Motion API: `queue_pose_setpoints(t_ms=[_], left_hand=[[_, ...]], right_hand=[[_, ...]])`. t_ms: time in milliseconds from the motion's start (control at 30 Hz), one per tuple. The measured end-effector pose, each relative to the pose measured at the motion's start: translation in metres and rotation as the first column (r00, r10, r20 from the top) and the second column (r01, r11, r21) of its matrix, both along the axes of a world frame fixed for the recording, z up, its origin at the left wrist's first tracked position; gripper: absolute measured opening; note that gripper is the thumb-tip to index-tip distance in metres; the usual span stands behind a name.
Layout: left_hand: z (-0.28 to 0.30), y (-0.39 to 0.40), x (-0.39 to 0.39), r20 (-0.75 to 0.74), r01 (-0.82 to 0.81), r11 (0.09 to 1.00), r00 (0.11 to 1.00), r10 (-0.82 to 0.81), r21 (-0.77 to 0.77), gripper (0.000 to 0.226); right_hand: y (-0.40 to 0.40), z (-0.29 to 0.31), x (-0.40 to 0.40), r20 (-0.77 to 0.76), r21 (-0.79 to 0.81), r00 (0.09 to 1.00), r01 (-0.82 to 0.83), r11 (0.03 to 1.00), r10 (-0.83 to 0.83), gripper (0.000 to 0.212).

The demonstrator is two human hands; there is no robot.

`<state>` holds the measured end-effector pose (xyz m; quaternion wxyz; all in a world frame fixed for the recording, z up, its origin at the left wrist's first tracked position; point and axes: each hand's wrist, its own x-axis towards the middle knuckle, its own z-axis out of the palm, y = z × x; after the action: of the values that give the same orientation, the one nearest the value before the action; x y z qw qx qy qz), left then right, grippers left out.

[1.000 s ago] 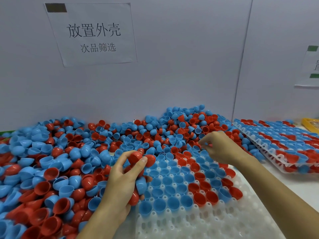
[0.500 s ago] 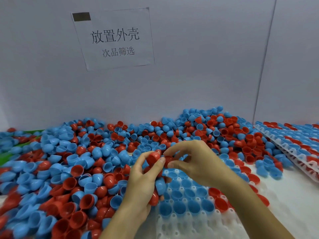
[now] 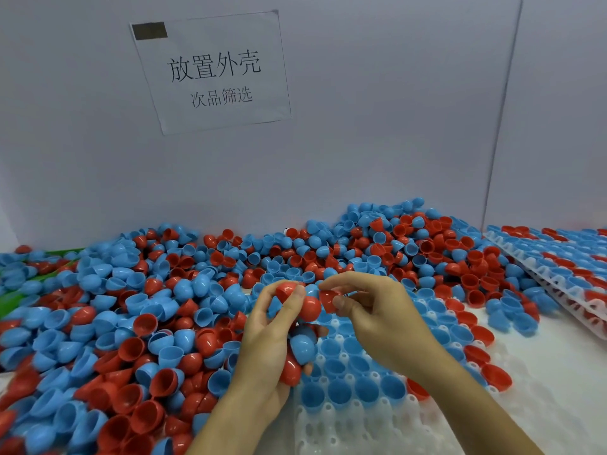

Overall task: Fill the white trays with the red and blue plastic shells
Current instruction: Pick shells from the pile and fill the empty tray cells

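A white tray (image 3: pixel 371 425) lies in front of me, its far rows holding blue and red shells with the open side up. My left hand (image 3: pixel 267 346) grips a handful of shells (image 3: pixel 303 346), red and blue, above the tray's left edge. My right hand (image 3: pixel 377 316) pinches one red shell (image 3: pixel 326 298) between thumb and fingers, right beside the left hand's topmost red shell. A big pile of loose shells (image 3: pixel 138 323) covers the table to the left and behind.
A stack of filled white trays (image 3: pixel 558 277) sits at the far right. A white partition wall (image 3: pixel 361 142) with a paper sign (image 3: pixel 213 70) closes off the back. A bare white table strip (image 3: pixel 565 389) lies right of the tray.
My right hand came back from the far side of the tray to the left hand and now pinches a red shell taken from the handful. The camera view shifted left.
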<state>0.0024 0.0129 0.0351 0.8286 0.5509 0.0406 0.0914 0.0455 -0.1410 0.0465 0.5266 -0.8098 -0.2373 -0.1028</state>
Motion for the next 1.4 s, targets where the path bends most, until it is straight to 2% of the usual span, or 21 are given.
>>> queue_pose_setpoints(t_ms=[100,233,367,467,567,667,767,967,1067,1133,1200,1267,1400], left_hand=[[-0.001,0.002,0.001,0.012,0.014,1.000,1.000,-0.014,-0.025,0.028],[-0.003,0.001,0.001,0.012,0.023,1.000,1.000,-0.024,0.017,0.021],[-0.002,0.002,0.002,0.011,0.006,0.999,1.000,-0.007,0.050,0.023],[-0.003,0.002,0.004,-0.005,-0.007,0.998,1.000,0.007,0.059,0.010],[-0.005,0.003,0.004,-0.036,-0.014,0.997,0.999,0.017,0.074,0.013],[-0.004,0.003,0.004,-0.065,-0.005,0.997,0.998,0.011,0.079,0.012],[-0.005,0.003,0.004,-0.064,0.014,0.994,0.998,-0.007,0.105,0.010],[-0.005,0.000,0.004,-0.042,0.041,0.986,0.999,-0.035,0.162,0.013],[-0.003,0.000,0.002,-0.025,0.015,0.988,1.000,-0.011,0.156,0.004],[-0.002,0.001,0.002,-0.011,0.006,0.989,1.000,-0.004,0.149,0.015],[-0.002,0.001,0.002,-0.009,-0.008,0.988,1.000,0.009,0.154,0.022],[-0.003,0.001,0.002,-0.006,-0.012,0.987,1.000,0.013,0.159,0.020],[-0.006,0.002,0.004,0.005,-0.020,0.983,1.000,0.020,0.180,0.019]], right_hand=[[0.000,0.000,0.000,-0.050,0.086,0.999,-0.009,0.996,0.013,0.026],[0.003,0.002,-0.003,-0.110,0.129,0.989,-0.087,0.988,0.101,0.013],[0.006,0.000,-0.006,-0.123,0.107,0.988,-0.082,0.991,0.095,0.021],[0.007,0.002,-0.008,-0.119,0.087,0.989,-0.083,0.993,0.093,0.025],[0.005,0.003,-0.007,-0.141,0.080,0.989,-0.034,0.996,0.045,0.023],[0.002,0.000,-0.003,-0.164,0.128,0.986,0.059,0.990,-0.037,0.006],[0.000,-0.001,-0.001,-0.173,0.178,0.982,0.110,0.978,-0.079,0.020],[0.004,0.000,-0.005,-0.098,0.054,0.994,0.049,0.997,-0.044,0.020],[0.005,0.003,-0.009,-0.093,0.006,0.995,-0.033,0.999,0.033,0.034],[0.006,0.005,-0.012,-0.090,-0.016,0.994,-0.066,0.998,0.064,0.045],[0.006,0.005,-0.012,-0.101,-0.034,0.993,-0.072,0.997,0.069,0.042],[0.005,0.004,-0.012,-0.109,-0.070,0.992,-0.075,0.995,0.068,0.036],[0.004,0.002,-0.011,-0.126,-0.091,0.989,-0.094,0.991,0.082,0.013]])
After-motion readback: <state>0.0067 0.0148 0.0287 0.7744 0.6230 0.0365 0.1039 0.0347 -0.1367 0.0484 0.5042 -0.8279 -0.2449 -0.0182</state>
